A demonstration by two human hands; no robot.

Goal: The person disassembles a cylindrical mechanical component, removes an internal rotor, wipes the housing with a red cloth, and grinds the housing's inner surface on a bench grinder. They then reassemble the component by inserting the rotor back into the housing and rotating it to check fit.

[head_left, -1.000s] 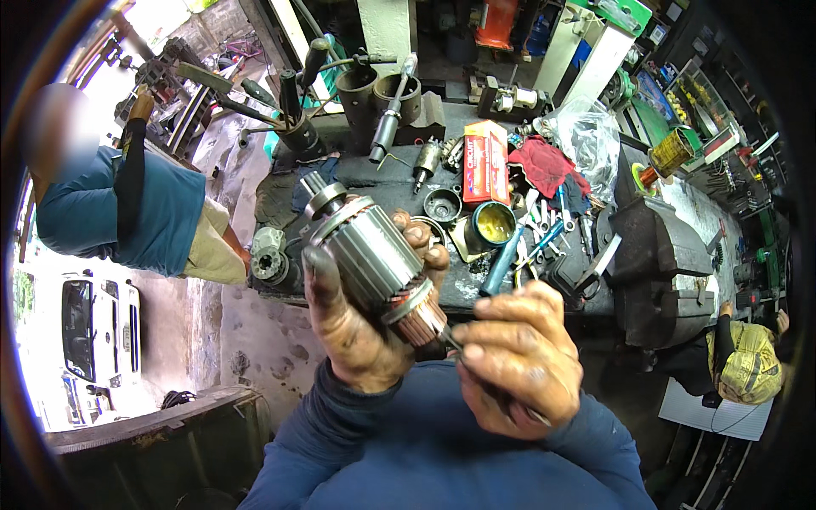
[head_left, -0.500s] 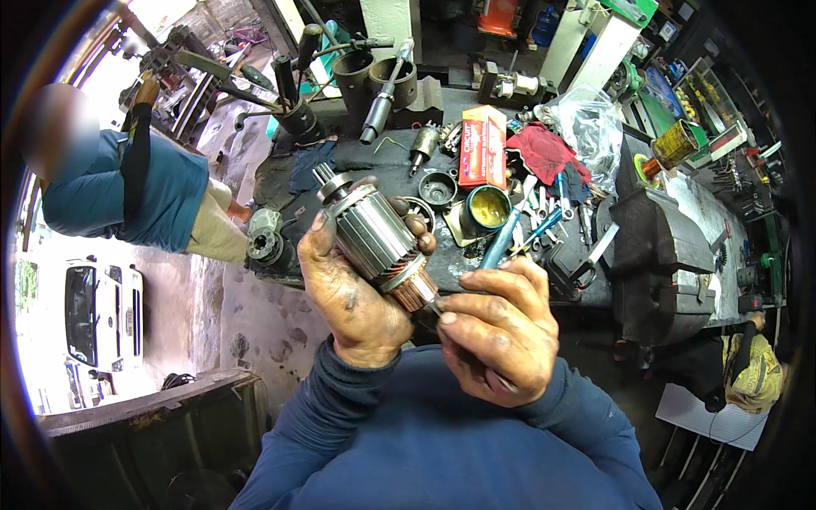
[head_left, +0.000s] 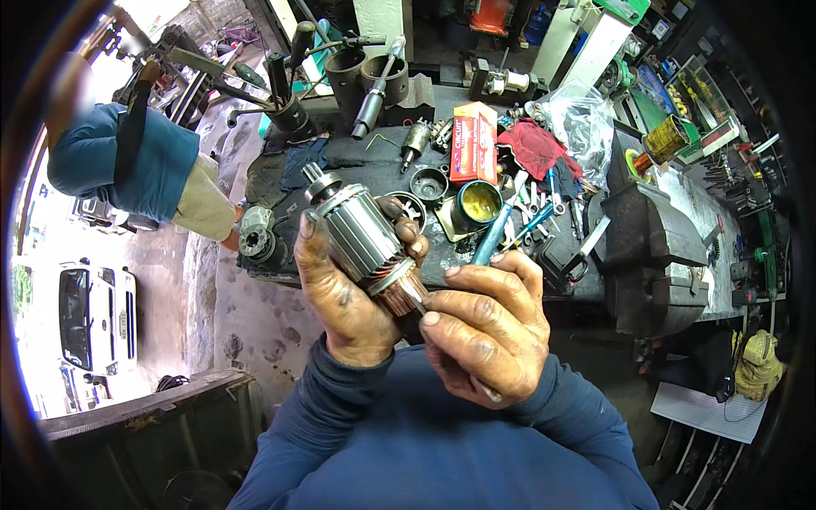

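- Currently the left hand (head_left: 348,306) grasps a motor armature (head_left: 361,234), its fingers and thumb curled around the smooth, ribbed steel cylinder, which tilts in the air in front of the chest.
- The right hand (head_left: 493,331) brings its thumb and forefinger together at the armature's copper end (head_left: 398,293); I cannot tell exactly what they pinch.
- On the dark, worn table (head_left: 361,153), a tin (head_left: 470,217) holds yellow grease, beside a round metal cup (head_left: 428,184) and a red-and-white cardboard box (head_left: 473,153).
- Farther back, a cylindrical pot (head_left: 291,123) carries long-handled tools; a crumpled red cloth (head_left: 538,149) lies near a wrinkled clear plastic bag (head_left: 582,127).
- The table's front edge runs just beyond the hands, with open floor (head_left: 255,331) to the left.
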